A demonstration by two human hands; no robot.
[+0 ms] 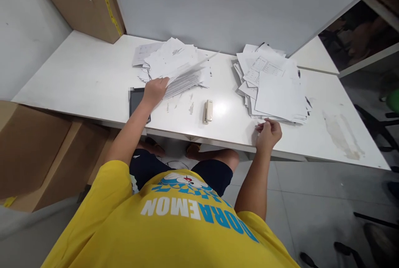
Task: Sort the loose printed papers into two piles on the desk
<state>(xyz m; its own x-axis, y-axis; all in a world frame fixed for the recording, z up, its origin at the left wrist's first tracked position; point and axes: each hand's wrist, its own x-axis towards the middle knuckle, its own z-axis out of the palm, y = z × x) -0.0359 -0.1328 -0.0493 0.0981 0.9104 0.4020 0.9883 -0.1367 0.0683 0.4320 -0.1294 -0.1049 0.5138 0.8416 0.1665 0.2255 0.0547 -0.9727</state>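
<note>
My left hand (156, 92) is closed on the near corner of some sheets of paper (191, 68), which rise at a tilt above the left pile. Underneath lie more loose papers (170, 54), spread unevenly. Partly covered by my left wrist is a dark flat tablet-like object (136, 99) at the table's front edge. My right hand (268, 134) rests by the front edge with fingers loosely curled and nothing visible in them. It is just in front of the right paper pile (277, 89); whether it touches the pile I cannot tell. Between the piles stands a beige stapler (208, 111).
The white table (102, 77) backs onto a grey partition (218, 10). A taped cardboard box (84, 2) stands at the back left. Open cardboard boxes (37, 147) sit below the table at left. Chair parts (380, 131) show on the right.
</note>
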